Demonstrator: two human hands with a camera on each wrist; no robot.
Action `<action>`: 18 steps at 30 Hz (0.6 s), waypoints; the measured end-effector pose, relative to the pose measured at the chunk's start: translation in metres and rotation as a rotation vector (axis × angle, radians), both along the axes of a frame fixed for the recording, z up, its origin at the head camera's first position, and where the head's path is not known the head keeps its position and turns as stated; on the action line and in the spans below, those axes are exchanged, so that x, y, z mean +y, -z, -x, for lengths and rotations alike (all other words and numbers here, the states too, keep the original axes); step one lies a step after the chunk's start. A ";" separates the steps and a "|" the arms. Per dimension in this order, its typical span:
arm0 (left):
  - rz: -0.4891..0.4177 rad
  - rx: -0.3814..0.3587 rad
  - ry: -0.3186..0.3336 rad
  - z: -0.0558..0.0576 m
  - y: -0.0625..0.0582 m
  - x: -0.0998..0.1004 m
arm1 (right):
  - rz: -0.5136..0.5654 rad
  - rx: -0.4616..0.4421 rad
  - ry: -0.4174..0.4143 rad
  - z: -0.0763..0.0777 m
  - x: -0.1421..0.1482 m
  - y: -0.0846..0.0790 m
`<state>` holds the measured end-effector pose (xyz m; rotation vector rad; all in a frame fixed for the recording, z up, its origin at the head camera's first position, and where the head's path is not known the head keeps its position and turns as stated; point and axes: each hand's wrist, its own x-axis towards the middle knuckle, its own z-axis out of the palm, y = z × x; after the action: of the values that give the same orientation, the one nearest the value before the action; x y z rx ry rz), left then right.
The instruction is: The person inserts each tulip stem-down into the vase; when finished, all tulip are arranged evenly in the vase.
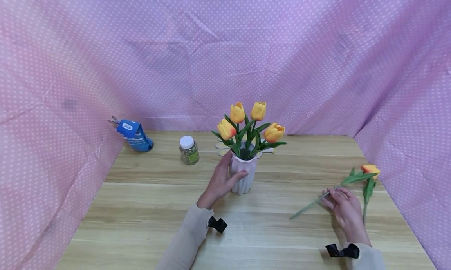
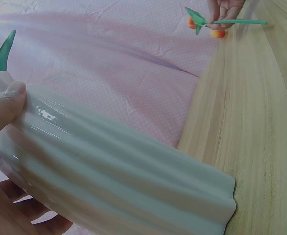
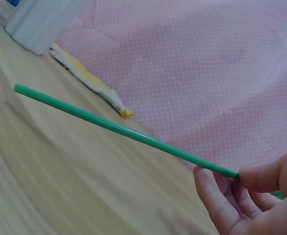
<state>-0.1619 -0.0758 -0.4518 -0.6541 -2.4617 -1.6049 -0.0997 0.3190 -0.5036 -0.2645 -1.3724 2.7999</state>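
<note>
A white fluted vase (image 1: 243, 175) stands upright on the table, holding several yellow-orange tulips (image 1: 258, 111). My left hand (image 1: 222, 180) grips it from the left, thumb across the front; the left wrist view shows the vase's glossy ribbed side (image 2: 119, 156) close up. Over at the right, my right hand (image 1: 343, 207) pinches the green stem (image 3: 109, 125) of another tulip between thumb and fingers. That stem's bare end points left toward the vase, and its leaves (image 1: 359, 178) are at the far right. One more tulip, with its stem (image 1: 365, 211) beside my right hand, lies at the table's right side.
A blue packet (image 1: 137, 136) with a metal clip sits at the back left. Right of it stands a white-lidded jar (image 1: 189, 150). Behind the vase lies a white and yellow glove (image 3: 87, 73), partly hidden. Pink dotted cloth (image 1: 225, 58) hangs around the wooden table (image 1: 141, 219).
</note>
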 end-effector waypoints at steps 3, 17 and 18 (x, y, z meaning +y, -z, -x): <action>-0.002 0.001 0.001 0.000 0.000 0.000 | 0.073 0.054 0.028 0.001 -0.004 -0.004; 0.006 -0.009 -0.006 0.000 0.000 0.000 | 0.158 0.171 0.167 0.004 -0.022 -0.046; 0.005 -0.012 -0.005 0.000 0.000 0.000 | 0.165 0.182 0.177 0.004 -0.024 -0.050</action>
<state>-0.1615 -0.0754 -0.4521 -0.6406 -2.4747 -1.6057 -0.1042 0.2945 -0.4540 -0.1223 -1.0300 2.7141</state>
